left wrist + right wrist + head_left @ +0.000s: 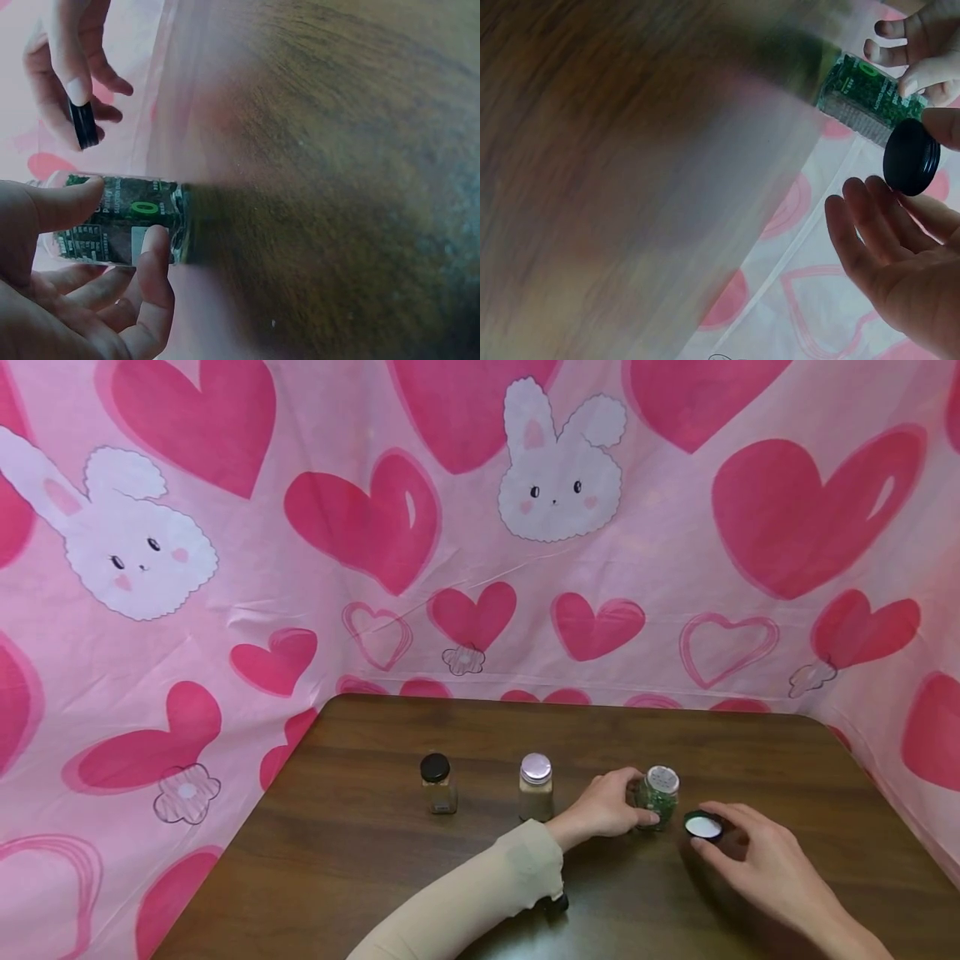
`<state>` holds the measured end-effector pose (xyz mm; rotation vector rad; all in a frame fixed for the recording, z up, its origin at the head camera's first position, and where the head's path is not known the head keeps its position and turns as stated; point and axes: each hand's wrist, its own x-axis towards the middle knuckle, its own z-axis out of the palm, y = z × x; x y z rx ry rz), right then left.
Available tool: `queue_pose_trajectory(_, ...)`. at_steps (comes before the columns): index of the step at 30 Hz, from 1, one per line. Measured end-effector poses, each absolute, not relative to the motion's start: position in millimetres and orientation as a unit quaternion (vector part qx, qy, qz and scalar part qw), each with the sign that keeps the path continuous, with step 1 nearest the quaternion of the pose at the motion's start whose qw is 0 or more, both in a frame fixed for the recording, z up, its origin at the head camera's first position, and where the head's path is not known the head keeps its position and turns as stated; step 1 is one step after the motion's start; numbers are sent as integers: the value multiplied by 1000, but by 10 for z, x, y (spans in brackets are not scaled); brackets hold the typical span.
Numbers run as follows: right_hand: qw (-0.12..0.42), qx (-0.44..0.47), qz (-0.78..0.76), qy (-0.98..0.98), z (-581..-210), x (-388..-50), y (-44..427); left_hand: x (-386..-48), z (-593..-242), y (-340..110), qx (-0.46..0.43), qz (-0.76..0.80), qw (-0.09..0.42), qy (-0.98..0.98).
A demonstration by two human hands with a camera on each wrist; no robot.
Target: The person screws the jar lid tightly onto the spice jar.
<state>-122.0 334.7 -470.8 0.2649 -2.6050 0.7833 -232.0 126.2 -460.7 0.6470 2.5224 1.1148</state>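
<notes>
A clear spice jar (662, 800) of green dried herbs stands upright on the table, its round top covered by a pale seal. My left hand (609, 804) grips it from the left, thumb on one side and fingers on the other; printed lettering shows on the jar (124, 214) in the left wrist view. Just to the right, my right hand (768, 852) pinches a black screw lid (703, 827) by its edge between thumb and fingers. The lid's white inner face shows in the head view. Lid and jar are apart.
To the left on the brown wooden table (360, 877) stand a black-capped jar (439, 789) and a jar with a pale top (536, 789). A small black object (557, 903) shows partly beneath the left sleeve (480, 881). Pink heart-patterned cloth (465, 552) hangs behind the table.
</notes>
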Motion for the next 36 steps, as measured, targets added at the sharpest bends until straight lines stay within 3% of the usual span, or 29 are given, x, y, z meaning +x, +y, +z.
queue_pose_trajectory(9,230,88,319,-915,-4707,-1232,3316,-2327,-4623,1248,229,388,157,879)
queue_pose_trajectory(18,221,27,330,-917,-4649,-1213,3289,-2324,-4640,1230,230,396,164,874)
queue_pose_trajectory(36,320,84,326,-886,-4635,-1268,3287,-2340,-4633,1231,235,394,160,874)
